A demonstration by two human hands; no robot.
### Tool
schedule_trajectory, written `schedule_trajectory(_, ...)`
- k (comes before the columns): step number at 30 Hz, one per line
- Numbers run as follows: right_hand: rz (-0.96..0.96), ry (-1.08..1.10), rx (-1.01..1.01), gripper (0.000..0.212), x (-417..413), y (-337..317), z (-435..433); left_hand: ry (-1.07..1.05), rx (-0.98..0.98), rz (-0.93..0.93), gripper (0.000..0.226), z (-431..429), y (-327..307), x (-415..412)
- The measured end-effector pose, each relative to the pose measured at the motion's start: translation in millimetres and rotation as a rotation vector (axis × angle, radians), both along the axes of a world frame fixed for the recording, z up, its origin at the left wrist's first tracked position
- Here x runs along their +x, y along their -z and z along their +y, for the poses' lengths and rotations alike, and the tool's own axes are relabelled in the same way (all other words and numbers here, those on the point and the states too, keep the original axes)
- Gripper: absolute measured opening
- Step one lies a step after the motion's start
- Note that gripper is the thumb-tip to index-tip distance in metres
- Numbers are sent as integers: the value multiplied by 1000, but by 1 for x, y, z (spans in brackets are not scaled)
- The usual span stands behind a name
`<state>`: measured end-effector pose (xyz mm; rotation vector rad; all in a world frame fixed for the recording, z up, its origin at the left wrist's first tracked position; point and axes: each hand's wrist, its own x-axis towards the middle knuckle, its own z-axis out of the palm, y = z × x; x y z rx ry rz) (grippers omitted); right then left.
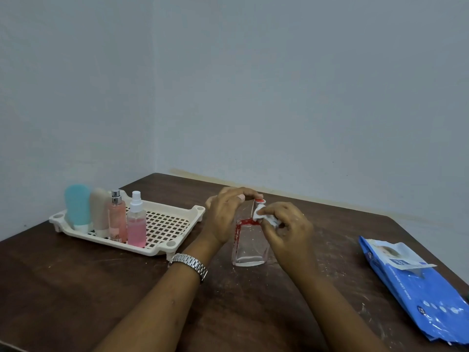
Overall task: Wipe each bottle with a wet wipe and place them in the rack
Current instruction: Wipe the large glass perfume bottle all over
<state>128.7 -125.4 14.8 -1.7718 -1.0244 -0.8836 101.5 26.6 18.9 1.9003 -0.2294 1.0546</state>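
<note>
Between your two hands, near the middle of the worktop (76,288), the clear bottle (250,247) stands upright on its base, with red staining around its shoulder and a red-topped cap (259,200) above. Your left hand (225,217) arches over it from the left, fingers curled so that the tips grip the cap from above; a metal watch (189,265) sits on that wrist. Your right hand (286,224) comes in from the opposite side, thumb and fingers pinching a small wad of white wet wipe (266,219) and pressing it against the bottle's neck, just under the cap and just beside your left fingertips. Well to the left of your left hand lies the cream rack (200,208), its nearest corner close to your left wrist. At the end of the rack farthest from that hand, four bottles stand upright in a row, touching or nearly so: a blue tube (77,207) and a beige tube (100,212), both resting cap-down, then a pink spray bottle with a silver nozzle (117,219), then a pink spray bottle with a white nozzle (137,224), the closest of the four to your hand. Well to the right of your right hand, a blue pack of wipes (416,288) lies flat by the worktop's edge, a white flap on its upper face.
</note>
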Motion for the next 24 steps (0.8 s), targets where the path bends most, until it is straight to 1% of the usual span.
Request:
schedule_trajectory(2, 31, 19, 13, 19, 2, 1, 0, -20, 5, -1, 45, 0, -2, -3)
schedule_trajectory(5, 129, 47, 120, 20, 5, 0, 2, -37, 6, -2, 45, -2, -4, -4)
schedule_trajectory(7, 150, 47, 153, 21, 3, -1, 4, -39, 3, 1, 45, -2, -4, -4)
schedule_trajectory(9, 126, 29, 120, 20, 0, 0, 7, -32, -12, 1, 43, -2, -3, -2)
schedule_trajectory(13, -13, 47, -62, 15, -5, 5, 11, 25, -78, 51, 40, 0, 0, 1)
schedule_trajectory(15, 2, 61, -57, 14, -2, 4, 10, 17, -102, 67, 39, 0, 0, 1)
schedule_trajectory(19, 87, 92, 57, 15, 4, 1, 9, 25, -141, 65, 31, 0, 1, 4)
schedule_trajectory(21, 44, 105, 42, 15, 4, 1, 12, 15, -136, 56, 25, 1, 2, 5)
schedule_trajectory(24, -44, 107, -58, 15, 1, 3, 15, 3, -114, 39, 31, 2, 2, 5)
